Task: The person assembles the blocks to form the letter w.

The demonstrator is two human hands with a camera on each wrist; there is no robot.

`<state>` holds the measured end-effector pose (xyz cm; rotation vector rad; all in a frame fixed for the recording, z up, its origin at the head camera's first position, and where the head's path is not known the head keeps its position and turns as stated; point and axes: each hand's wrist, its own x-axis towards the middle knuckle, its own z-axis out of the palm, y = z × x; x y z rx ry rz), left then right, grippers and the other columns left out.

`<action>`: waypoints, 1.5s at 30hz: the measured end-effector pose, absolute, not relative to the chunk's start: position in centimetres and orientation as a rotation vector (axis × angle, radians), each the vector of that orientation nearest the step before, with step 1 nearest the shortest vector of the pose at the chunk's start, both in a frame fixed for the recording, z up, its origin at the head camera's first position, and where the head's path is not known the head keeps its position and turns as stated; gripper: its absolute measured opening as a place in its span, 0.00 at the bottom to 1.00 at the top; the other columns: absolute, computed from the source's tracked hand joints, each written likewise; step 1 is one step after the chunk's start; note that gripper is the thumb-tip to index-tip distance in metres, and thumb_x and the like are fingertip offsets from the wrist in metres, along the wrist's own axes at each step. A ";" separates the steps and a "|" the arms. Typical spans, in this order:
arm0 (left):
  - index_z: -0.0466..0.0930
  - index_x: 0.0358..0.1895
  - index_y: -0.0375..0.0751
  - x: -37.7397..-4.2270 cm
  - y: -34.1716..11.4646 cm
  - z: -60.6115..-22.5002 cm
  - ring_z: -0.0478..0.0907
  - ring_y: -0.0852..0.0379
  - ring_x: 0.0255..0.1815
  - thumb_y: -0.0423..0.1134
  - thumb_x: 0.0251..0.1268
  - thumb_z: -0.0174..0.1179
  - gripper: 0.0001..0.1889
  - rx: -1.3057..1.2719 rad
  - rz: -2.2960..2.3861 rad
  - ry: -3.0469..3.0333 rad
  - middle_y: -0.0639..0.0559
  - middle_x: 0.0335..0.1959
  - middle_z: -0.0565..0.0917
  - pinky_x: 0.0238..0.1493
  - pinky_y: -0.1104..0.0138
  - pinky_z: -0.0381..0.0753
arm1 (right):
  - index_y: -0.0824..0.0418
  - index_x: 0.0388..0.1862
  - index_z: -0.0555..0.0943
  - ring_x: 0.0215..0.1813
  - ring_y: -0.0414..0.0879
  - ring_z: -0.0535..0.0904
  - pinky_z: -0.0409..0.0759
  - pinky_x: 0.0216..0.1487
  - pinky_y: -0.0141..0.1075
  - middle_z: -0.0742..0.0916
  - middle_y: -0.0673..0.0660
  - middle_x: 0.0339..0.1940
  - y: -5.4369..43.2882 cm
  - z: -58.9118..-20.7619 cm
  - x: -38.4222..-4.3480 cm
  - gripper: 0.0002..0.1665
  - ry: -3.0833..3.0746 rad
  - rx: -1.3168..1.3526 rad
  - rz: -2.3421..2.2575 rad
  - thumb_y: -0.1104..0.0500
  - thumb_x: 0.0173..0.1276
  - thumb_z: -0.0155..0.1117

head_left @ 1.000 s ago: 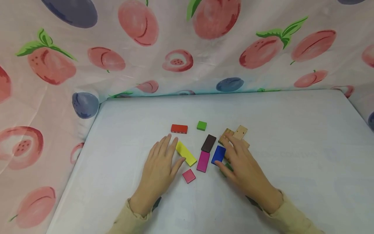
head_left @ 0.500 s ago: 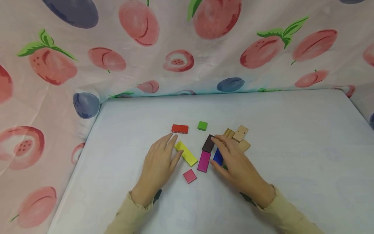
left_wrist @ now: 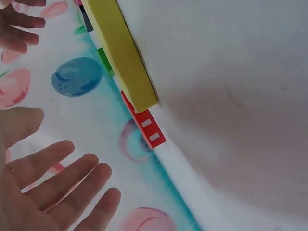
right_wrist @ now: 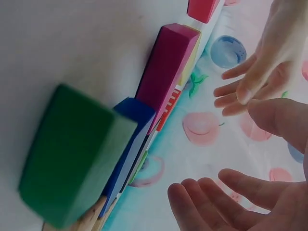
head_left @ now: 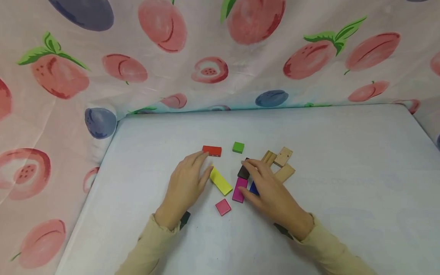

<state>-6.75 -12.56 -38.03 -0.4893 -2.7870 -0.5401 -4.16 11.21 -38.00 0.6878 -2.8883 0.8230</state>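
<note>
My left hand (head_left: 183,183) hovers with relaxed fingers left of the yellow block (head_left: 221,183), its fingertips overlapping the edge of the red block (head_left: 214,151) in the head view. Nothing is between its fingers in the left wrist view. My right hand (head_left: 271,191) is spread over the dark brown block (head_left: 243,173), the magenta block (head_left: 238,194) and the blue block (head_left: 253,189), covering parts of them. In the right wrist view its fingers are apart and hold nothing. A dark green block (right_wrist: 67,154) stands out there; the right hand hides it in the head view.
A small green block (head_left: 238,147) lies at the back and a pink square block (head_left: 223,207) at the front. Several plain wooden blocks (head_left: 283,156) lie beyond the right hand. A fruit-print cloth (head_left: 240,72) hangs behind the white table (head_left: 343,152).
My right hand has moved left from the wooden blocks and blue block to over the dark brown and magenta blocks. My left hand has shifted slightly forward, toward the red block.
</note>
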 end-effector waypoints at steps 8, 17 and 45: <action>0.79 0.60 0.37 -8.0 -13.0 -38.2 0.80 0.46 0.58 0.43 0.65 0.66 0.22 -0.460 -0.591 -2.802 0.43 0.56 0.82 0.59 0.54 0.81 | 0.62 0.71 0.70 0.66 0.53 0.73 0.82 0.58 0.45 0.74 0.59 0.66 10.0 -37.9 -4.5 0.42 -2.915 0.686 0.860 0.52 0.61 0.75; 0.81 0.58 0.38 -9.1 -12.7 -37.9 0.80 0.47 0.56 0.41 0.64 0.68 0.21 -0.447 -0.686 -2.824 0.44 0.54 0.83 0.58 0.55 0.82 | 0.63 0.69 0.72 0.63 0.51 0.76 0.83 0.57 0.43 0.76 0.58 0.64 8.9 -37.9 -4.9 0.39 -2.964 0.683 0.895 0.51 0.62 0.74; 0.80 0.59 0.40 -13.4 -12.7 -39.0 0.76 0.47 0.61 0.43 0.67 0.65 0.20 -0.342 -0.912 -2.991 0.45 0.58 0.82 0.66 0.54 0.75 | 0.64 0.68 0.73 0.47 0.44 0.76 0.84 0.49 0.36 0.80 0.58 0.57 6.5 -38.5 -6.2 0.34 -3.035 0.722 1.088 0.55 0.66 0.71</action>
